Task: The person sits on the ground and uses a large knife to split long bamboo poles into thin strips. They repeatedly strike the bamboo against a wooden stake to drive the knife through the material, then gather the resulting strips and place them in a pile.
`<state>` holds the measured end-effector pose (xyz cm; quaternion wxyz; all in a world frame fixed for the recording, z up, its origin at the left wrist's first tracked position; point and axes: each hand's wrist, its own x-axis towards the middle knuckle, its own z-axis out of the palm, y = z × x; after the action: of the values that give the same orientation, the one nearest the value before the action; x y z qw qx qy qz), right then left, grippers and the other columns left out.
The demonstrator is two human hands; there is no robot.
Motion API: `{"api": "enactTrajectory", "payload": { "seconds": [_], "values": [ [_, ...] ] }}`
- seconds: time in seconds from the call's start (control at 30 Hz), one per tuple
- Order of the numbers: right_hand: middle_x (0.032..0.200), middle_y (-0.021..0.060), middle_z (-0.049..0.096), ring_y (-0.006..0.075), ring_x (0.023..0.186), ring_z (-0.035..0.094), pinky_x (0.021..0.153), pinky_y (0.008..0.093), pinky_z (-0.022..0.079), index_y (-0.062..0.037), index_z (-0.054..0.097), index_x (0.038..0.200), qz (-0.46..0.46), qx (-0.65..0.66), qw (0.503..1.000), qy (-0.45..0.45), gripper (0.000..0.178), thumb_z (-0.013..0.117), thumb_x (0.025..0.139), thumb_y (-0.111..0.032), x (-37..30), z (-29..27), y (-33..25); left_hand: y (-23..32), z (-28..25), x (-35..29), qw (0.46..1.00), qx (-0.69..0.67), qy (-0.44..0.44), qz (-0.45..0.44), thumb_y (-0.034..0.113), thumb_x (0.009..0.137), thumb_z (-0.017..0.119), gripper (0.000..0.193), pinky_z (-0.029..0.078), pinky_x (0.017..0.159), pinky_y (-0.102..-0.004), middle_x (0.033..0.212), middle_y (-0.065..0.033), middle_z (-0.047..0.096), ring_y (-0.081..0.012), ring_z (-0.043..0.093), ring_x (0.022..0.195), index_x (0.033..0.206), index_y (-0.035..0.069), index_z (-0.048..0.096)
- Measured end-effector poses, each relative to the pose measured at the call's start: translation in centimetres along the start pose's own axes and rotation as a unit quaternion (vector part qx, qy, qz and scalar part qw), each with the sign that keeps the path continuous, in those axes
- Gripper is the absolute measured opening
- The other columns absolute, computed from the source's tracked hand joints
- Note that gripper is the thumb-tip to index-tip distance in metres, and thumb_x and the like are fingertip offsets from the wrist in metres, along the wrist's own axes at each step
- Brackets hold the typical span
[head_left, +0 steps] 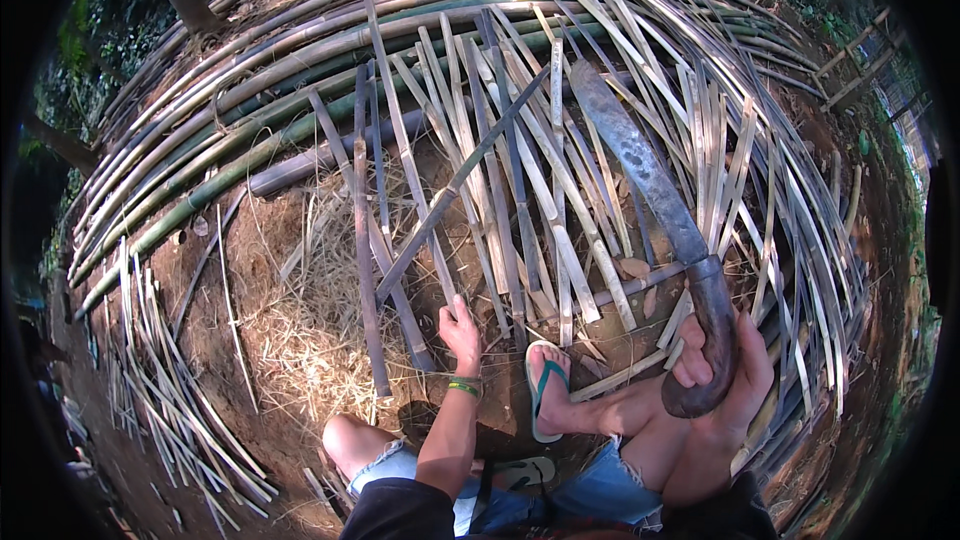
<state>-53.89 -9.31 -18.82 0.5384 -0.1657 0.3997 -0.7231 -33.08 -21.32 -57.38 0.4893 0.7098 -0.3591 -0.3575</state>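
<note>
My right hand [752, 365] is wrapped round the dark curved handle of a machete [640, 155]. Its broad, stained blade points up and away over the bamboo strips. Near the middle my left hand [461, 338], with a band at the wrist, is closed at the near end of a long bamboo strip [408, 145]. That strip runs away from me towards the stacked poles. A darker strip [470, 170] crosses over it at a slant. More split bamboo strips [560, 180] lie fanned out between my two hands, under the blade.
Whole bamboo poles [300, 40] are stacked across the far side. Thin strips lie in piles at the right [800, 210] and left [165, 380]. Pale shavings [310, 330] cover soil left of my hand. My sandalled foot [548, 380] rests between my hands, near the strips' ends.
</note>
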Motion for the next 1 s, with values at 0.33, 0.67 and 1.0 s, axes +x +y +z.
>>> {"api": "enactTrajectory", "payload": {
  "seconds": [0.33,0.67,1.0],
  "values": [
    [0.09,0.0157,0.053,0.0097,0.054,0.046,0.053,0.0254,0.041,0.0051,0.034,0.142,-0.015,0.015,0.998,0.052,0.055,0.034,0.105,-0.035,-1.3,-0.8,-0.1,-3.0,3.5,0.1,0.968,0.214,-0.073,0.105,0.028,0.081,0.075,0.046,0.044,0.091,-0.0482,0.11,-0.0233,0.054,-0.0413,0.053,0.103,0.109,-0.002,0.054],
    [0.089,0.0142,0.051,0.0082,0.053,0.045,0.051,0.0244,0.039,0.0087,0.026,0.145,-0.011,-0.005,0.999,0.03,0.061,0.035,0.104,-0.036,-2.2,-0.7,0.0,-1.5,11.6,1.2,0.894,0.394,-0.198,0.084,0.03,0.074,0.084,0.066,0.053,0.086,-0.0455,0.114,-0.0193,0.055,-0.0384,0.061,0.104,0.114,-0.002,0.042],
    [0.088,0.0148,0.052,0.0096,0.054,0.047,0.053,0.0257,0.042,0.0076,0.031,0.144,0.012,0.007,0.998,0.062,0.059,0.037,0.104,-0.035,-1.1,0.4,0.3,-1.9,7.8,2.6,0.921,0.284,-0.22,0.152,0.025,0.086,0.069,0.042,0.051,0.074,-0.053,0.1,-0.0278,0.062,-0.0461,0.064,0.09,0.109,-0.004,0.049]
  ]
}}
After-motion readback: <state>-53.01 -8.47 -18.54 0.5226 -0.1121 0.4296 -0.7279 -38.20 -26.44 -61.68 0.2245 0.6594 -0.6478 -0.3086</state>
